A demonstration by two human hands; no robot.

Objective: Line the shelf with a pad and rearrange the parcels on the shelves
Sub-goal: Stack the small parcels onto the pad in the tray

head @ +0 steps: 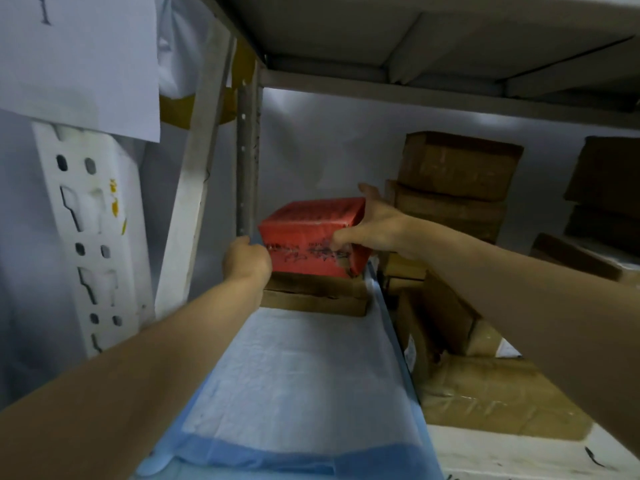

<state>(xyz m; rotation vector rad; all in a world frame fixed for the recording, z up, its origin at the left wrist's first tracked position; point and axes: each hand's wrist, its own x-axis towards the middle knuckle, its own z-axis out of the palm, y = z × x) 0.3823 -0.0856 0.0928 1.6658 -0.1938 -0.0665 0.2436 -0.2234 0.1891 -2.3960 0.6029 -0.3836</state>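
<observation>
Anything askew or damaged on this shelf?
Red parcel sits tilted on the brown parcel, and its wrap looks torn at the near right corner. The pad has its right edge curled up beside the cardboard boxes.

The parcel I hold is red with black scrawl; my pad is white, edged blue; the boxes nearby are brown.

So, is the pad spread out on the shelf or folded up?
Spread out: the pad lies flat, blue border showing at its near edge, reaching the brown parcel behind.
</observation>
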